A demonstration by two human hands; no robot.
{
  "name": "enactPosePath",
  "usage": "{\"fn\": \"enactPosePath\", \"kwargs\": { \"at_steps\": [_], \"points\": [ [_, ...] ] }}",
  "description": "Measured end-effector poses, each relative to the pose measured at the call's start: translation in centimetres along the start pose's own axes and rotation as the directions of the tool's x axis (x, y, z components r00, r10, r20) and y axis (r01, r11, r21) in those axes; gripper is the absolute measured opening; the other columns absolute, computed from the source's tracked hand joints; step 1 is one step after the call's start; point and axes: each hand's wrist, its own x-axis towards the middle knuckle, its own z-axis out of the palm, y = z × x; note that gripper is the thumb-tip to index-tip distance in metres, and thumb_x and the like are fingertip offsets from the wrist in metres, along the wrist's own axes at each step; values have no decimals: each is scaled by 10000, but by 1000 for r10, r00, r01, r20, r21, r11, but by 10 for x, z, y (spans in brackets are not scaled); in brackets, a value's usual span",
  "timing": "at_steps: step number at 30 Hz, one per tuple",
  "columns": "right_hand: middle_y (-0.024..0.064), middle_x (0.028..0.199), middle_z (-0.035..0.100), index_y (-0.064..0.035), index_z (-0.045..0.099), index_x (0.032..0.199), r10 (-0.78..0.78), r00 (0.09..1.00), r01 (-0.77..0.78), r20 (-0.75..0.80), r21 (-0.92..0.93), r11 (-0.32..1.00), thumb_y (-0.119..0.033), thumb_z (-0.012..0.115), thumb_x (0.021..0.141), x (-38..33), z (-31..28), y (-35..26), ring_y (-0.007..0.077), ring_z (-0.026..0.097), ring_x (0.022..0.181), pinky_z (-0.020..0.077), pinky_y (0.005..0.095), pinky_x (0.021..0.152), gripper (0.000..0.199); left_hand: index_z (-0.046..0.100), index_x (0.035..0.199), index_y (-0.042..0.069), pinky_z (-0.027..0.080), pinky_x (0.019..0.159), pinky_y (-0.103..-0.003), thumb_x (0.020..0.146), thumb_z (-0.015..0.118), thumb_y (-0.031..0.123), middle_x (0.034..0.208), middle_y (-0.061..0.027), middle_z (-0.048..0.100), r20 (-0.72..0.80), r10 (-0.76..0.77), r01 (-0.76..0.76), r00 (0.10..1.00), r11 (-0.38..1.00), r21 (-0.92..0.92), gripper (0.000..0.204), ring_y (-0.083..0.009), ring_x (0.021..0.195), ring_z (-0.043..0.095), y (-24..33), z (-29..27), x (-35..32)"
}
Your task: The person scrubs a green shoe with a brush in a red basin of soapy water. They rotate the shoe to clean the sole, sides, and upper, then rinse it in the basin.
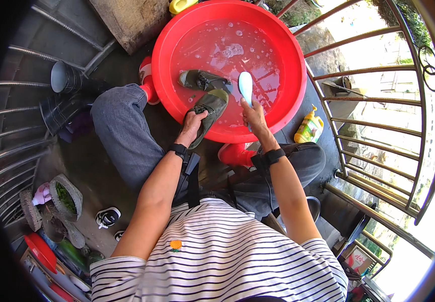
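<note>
A dark green lace-up canvas shoe (215, 104) is in my left hand (193, 126), its toe over the near side of a large red basin (163, 75). My fingers are closed around its heel end. My right hand (254, 116) grips the handle of a scrubbing brush (246, 86), whose smooth pale blue-white back faces up. The brush is held over the water, to the right of the shoe and apart from it; its bristles are hidden. Cloudy, bubbly water fills the basin. A matching green shoe (197, 79) lies in it by the left wall.
A yellow detergent bottle (309, 127) stands right of the basin. Metal railings (373, 99) run along the right side. Black rubber boots (61, 108) lie at the left; grey slippers (66, 197) and a small black sneaker (108, 217) lie lower left. A wooden board (129, 20) leans behind.
</note>
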Motion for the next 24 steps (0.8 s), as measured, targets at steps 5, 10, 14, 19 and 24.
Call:
{"fn": "enactPosePath", "kwargs": {
  "at_steps": [5, 10, 14, 19, 24],
  "points": [
    [-11, 535, 410, -48, 491, 822, 83, 996, -78, 33, -138, 987, -313, 674, 835, 9, 3, 12, 93, 380, 402, 326, 275, 361, 323, 649, 873, 20, 478, 756, -253, 778, 587, 172, 832, -28, 655, -46, 55, -52, 997, 997, 54, 190, -125, 788, 618, 8, -10, -2],
    [-26, 513, 384, -95, 472, 712, 191, 973, -203, 132, 83, 976, -267, 680, 837, 5, 15, 43, 89, 357, 393, 320, 267, 362, 298, 653, 896, 29, 487, 745, -287, 790, 596, 250, 856, -27, 660, -93, 113, -98, 989, 984, 152, 252, -134, 822, 620, 17, -11, -16],
    [-10, 502, 393, -59, 500, 731, 269, 950, -293, 161, 150, 944, -238, 666, 841, -1, 21, 63, 103, 364, 370, 308, 280, 335, 268, 627, 1020, 31, 501, 817, -340, 833, 608, 421, 938, -55, 669, -61, -131, 113, 989, 964, -239, 433, -185, 895, 634, 28, -9, -24],
    [4, 497, 416, -43, 515, 736, 202, 973, -212, 110, 84, 974, -230, 659, 841, 4, 29, 69, 110, 381, 367, 319, 284, 323, 258, 591, 1124, 57, 535, 792, -393, 840, 653, 383, 1053, -97, 642, -161, -239, 191, 958, 945, -266, 437, -250, 953, 628, 12, -14, -13],
    [38, 529, 464, -19, 520, 770, 119, 993, -118, 18, -60, 991, -326, 577, 887, 1, 19, 56, 145, 450, 398, 373, 303, 340, 333, 610, 1081, 56, 546, 764, -394, 792, 722, 124, 1010, -53, 646, -506, -118, 42, 855, 986, -160, 317, -210, 854, 642, -18, -20, 5]
  ]
}}
